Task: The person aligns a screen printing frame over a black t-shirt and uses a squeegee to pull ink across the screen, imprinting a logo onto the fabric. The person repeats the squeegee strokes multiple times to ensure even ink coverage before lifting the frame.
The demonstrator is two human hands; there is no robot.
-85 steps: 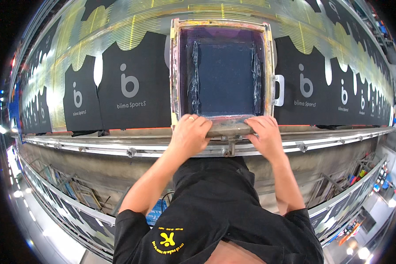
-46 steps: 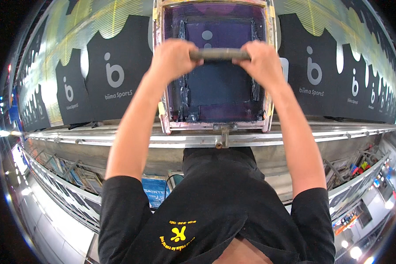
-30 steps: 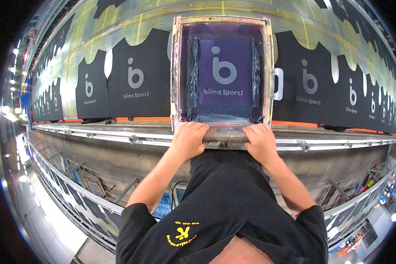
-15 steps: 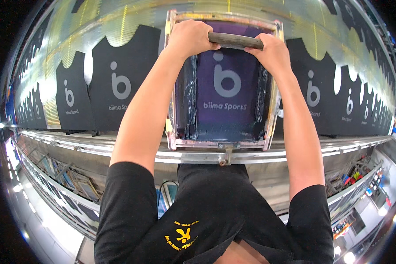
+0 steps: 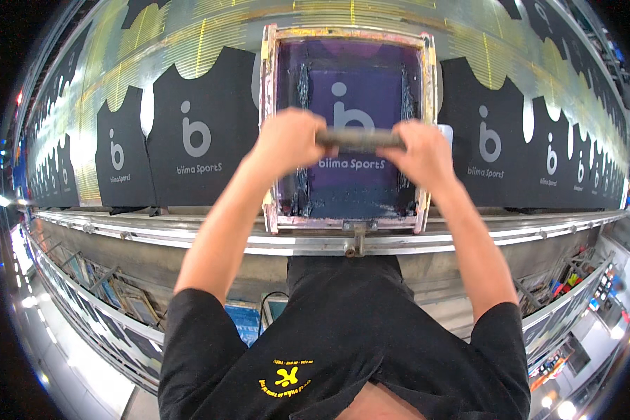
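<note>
My left hand (image 5: 289, 140) and my right hand (image 5: 425, 150) are both closed on the ends of a grey squeegee (image 5: 357, 138), blurred, held level across the middle of a framed printing screen (image 5: 266, 77). The screen's purple mesh (image 5: 357, 189) shows a pale logo, partly hidden behind the squeegee, with dark smeared ink down both sides and along the near edge. Black garment panels with pale logos lie flat on the long table to the left (image 5: 189, 175) and right (image 5: 490, 175) of the screen.
A metal rail (image 5: 161, 236) with a bracket (image 5: 351, 245) runs along the table's near edge at my body. A lower rack (image 5: 105, 287) with stacked frames is at left, another with coloured items (image 5: 567, 280) at right. Yellow-striped table surface (image 5: 350, 14) shows behind the screen.
Half a second ago both hands held the squeegee near the screen's far edge; they have moved toward me to its middle. Earlier they went between near and far edges.
</note>
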